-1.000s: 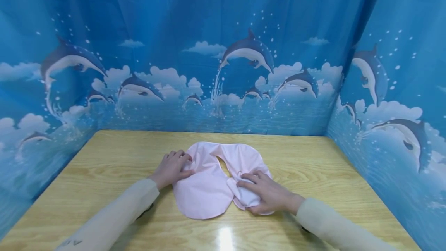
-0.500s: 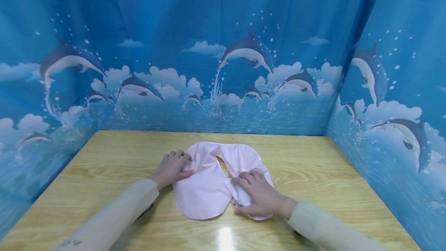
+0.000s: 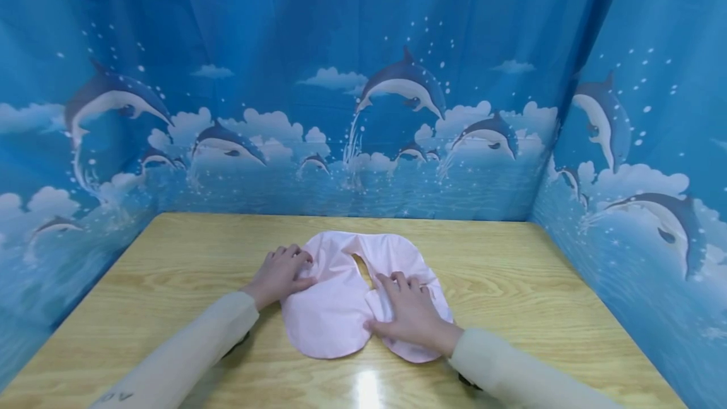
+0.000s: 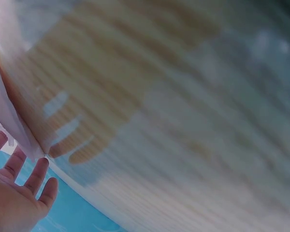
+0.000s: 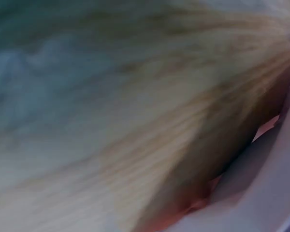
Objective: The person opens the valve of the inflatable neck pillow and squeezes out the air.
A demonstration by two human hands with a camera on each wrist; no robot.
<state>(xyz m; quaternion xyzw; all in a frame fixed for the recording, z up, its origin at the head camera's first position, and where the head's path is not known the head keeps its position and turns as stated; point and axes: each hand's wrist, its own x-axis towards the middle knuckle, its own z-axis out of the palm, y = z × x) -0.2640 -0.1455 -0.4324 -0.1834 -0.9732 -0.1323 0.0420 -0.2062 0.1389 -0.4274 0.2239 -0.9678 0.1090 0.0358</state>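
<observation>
A pale pink cloth bib (image 3: 329, 324) with rounded lobes and a narrow central opening lies spread on the table. My left hand (image 3: 278, 276) rests at its left edge, thumb on the fabric; in the left wrist view its loosely spread fingers (image 4: 36, 176) are close to the cloth's edge. My right hand (image 3: 411, 311) lies over the bib's right lobe, its fingers and thumb spread across a whiter folded flap (image 3: 377, 305) beside the opening. Part of that flap is hidden under the palm. In the right wrist view, pale fabric (image 5: 261, 193) runs along the lower right.
The bib lies on a wood-grain table (image 3: 511, 270). A blue dolphin-print curtain (image 3: 272, 81) rises behind the table and along both sides. A bright reflection shows near the table's front edge.
My right hand has slid left across the bib toward the central opening, and the whiter flap has shifted left with it. More of the right lobe shows. The left hand stays put.
</observation>
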